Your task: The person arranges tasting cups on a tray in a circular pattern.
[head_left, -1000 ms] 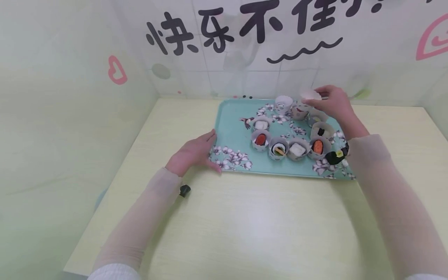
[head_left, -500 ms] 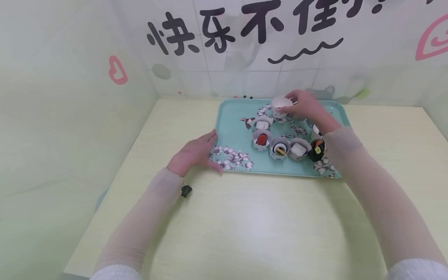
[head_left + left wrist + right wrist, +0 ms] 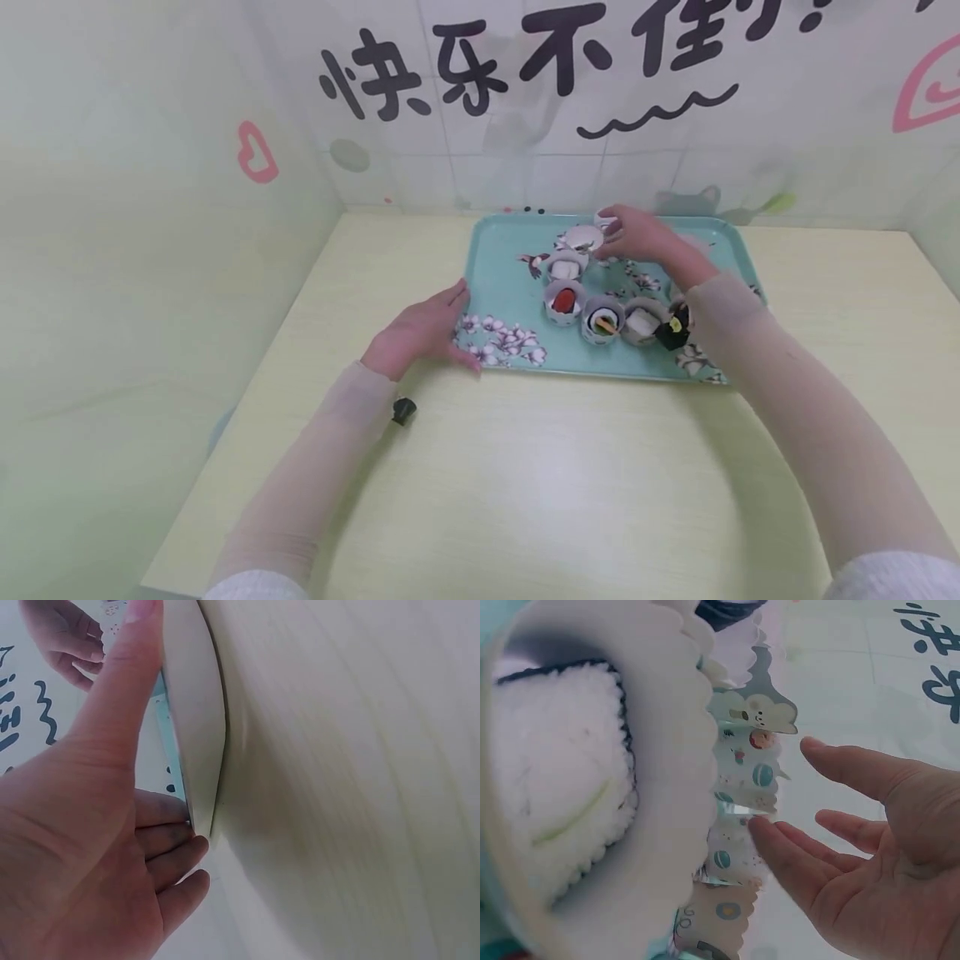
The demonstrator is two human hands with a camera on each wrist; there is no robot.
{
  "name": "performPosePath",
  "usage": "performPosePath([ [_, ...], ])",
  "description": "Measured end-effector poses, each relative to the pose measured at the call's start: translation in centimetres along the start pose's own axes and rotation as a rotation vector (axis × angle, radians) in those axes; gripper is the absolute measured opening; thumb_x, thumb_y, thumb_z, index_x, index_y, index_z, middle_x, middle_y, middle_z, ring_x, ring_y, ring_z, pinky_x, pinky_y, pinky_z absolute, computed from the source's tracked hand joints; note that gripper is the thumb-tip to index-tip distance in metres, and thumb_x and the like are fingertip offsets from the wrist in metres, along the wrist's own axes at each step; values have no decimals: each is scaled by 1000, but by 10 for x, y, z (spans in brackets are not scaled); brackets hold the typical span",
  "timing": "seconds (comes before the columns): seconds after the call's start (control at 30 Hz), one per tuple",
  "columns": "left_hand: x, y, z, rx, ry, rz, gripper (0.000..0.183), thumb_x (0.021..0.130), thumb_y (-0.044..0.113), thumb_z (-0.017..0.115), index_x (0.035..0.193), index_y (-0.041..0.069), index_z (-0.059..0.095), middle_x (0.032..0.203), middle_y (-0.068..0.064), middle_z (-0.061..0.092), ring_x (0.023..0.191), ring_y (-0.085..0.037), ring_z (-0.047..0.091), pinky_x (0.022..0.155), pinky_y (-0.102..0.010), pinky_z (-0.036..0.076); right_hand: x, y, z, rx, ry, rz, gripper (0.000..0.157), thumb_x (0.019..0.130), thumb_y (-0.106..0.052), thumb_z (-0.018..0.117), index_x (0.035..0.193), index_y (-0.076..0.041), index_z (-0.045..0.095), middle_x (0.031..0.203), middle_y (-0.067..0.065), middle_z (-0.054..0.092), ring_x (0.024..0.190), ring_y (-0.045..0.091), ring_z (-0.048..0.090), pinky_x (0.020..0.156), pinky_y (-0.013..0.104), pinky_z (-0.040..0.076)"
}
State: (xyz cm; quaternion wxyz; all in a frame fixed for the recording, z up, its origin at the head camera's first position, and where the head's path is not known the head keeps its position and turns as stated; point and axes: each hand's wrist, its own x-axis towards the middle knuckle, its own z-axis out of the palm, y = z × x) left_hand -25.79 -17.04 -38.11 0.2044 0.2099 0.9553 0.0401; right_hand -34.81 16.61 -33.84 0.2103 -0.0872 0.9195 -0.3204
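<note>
My left hand (image 3: pixel 423 333) lies against the left end of a turquoise flowered tray (image 3: pixel 491 250), fingers straight along its side and thumb at the front corner. In the left wrist view, that hand (image 3: pixel 97 810) is spread beside the tray's edge. My right hand (image 3: pixel 637 235) hovers over the tray's back part, fingertips right at a pale paper cup (image 3: pixel 583 239). The right wrist view shows this hand (image 3: pixel 855 847) with fingers spread and nothing gripped, beside a row of printed paper cups (image 3: pixel 746 769). A second cup behind its fingers is partly hidden.
Several paper cups hold sushi pieces: a white one (image 3: pixel 567 271), a red-topped one (image 3: pixel 564 300), a roll (image 3: pixel 602 322) and another white one (image 3: pixel 642 322). My right forearm hides cups on the right. A wall with dark lettering (image 3: pixel 566 50) stands close behind the tray.
The right hand has moved left across the back of the tray with a pale cup and let go of it there. My left hand has stayed against the tray's left side.
</note>
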Motion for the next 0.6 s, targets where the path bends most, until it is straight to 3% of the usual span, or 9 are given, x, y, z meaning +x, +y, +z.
performPosePath([
  [0.17,5,-4,-4,-5,-19,-4,136,66,75,74,160,4,6,170,-11,-3,157,-30,9,126,-46,26,-17,10,-15,18,32,-51,71,99,-21,60,155,0,24,155,31,34,139,48,38,113,62,38],
  [0.3,9,-11,-11,-14,-14,-41,128,71,75,72,161,9,10,170,-11,7,156,-30,14,126,-48,26,-31,20,-35,-29,88,-49,71,99,-26,60,155,2,26,154,32,34,141,50,35,114,64,36],
  [0.5,18,-22,-18,-2,52,-85,113,77,73,68,160,10,22,163,-13,32,151,-31,31,120,-52,36,-53,47,-56,-93,147,-32,74,101,-37,56,155,3,25,157,32,30,142,51,32,113,67,34],
  [0.6,23,-28,-20,8,109,-102,108,80,72,67,159,10,26,161,-13,35,148,-32,36,114,-53,43,-63,65,-60,-151,191,-43,75,100,-39,57,155,2,25,158,32,27,142,53,30,113,70,30],
])
